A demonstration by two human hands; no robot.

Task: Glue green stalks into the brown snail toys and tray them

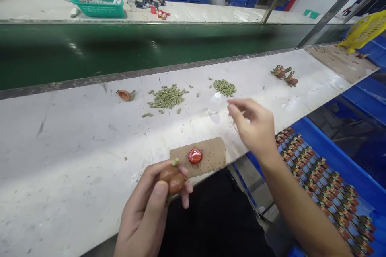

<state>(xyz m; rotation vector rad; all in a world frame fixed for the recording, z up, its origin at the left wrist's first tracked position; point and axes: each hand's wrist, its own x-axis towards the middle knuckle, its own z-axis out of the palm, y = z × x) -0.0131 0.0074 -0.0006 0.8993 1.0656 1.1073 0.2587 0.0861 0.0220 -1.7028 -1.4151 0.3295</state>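
Observation:
My left hand (pixel 150 204) is closed around a small brown plastic toy figure (pixel 172 178) with rounded lobes and a green tip. Beyond it, a piece of cardboard (pixel 215 152) at the table's near edge carries a small dish of glossy red liquid (pixel 195 155). My right hand (pixel 253 124) hovers above the table, thumb and forefinger close together in a pinch; anything between them is too small to make out. Just left of those fingertips stands a small translucent bottle (pixel 215 103). Small green pieces lie in two piles, one left (pixel 167 97) and one right (pixel 224 87).
A hollow brown part (pixel 124 95) lies at left, and several brown-and-green figures (pixel 285 75) at right. Below right, a blue crate (pixel 322 140) holds rows of figures. Past the green belt (pixel 135 48), a person in red works near a green basket (pixel 98 10). A yellow basket (pixel 364 30) sits far right.

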